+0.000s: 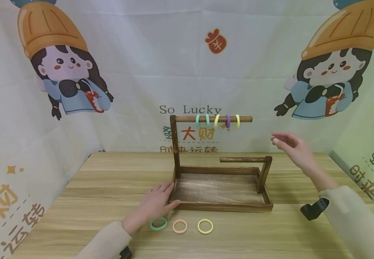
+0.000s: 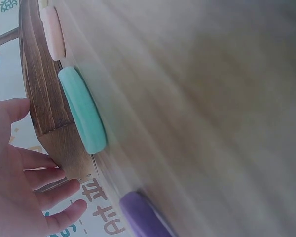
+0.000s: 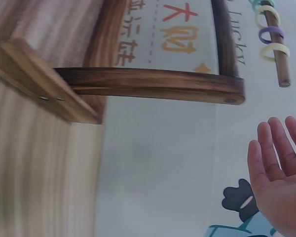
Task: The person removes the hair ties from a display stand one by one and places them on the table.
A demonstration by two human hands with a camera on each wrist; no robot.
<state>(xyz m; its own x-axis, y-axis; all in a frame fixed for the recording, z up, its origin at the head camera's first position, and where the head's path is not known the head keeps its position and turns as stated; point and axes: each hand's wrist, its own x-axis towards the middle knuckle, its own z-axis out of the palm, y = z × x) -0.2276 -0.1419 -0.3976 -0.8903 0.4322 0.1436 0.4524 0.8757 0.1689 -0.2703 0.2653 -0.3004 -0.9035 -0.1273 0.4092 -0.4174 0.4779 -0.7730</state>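
"On the wood-grained table (image 1: 109, 176), what is entered?"

"One stand (image 1: 219, 170) of dark-stained, streaky wood: a shallow rectangular tray (image 1: 220, 206), a tall post (image 1: 176, 154) bearing a round upper rod (image 1: 186, 119), and a short post (image 1: 264, 176) bearing a lower rod (image 1: 243, 159). On the upper rod are threaded, seen nearly edge-on, two smooth green rings (image 1: 207, 121), a yellow ring (image 1: 217, 121), a purple ring (image 1: 228, 121) and a second yellow ring (image 1: 237, 121). Their material cannot be told."

"Loose items?"

"Before the tray, one loose green ring (image 1: 158, 229), one loose peach ring (image 1: 179, 232) and one loose yellow ring (image 1: 205, 232) are laid flat. One loose purple ring (image 2: 144, 215) is listed from the left wrist view, cut off at the lower edge; in the head view it cannot be made out."

"And the hands?"

"By the left hand (image 1: 154, 203), the tray's left front corner is touched, and part of that end is covered; its fingers are loosely extended, slightly apart. The right hand (image 1: 293, 149) is raised to the right of the stand, fingers extended with narrow gaps; it is cut off by the right edge of its wrist view."
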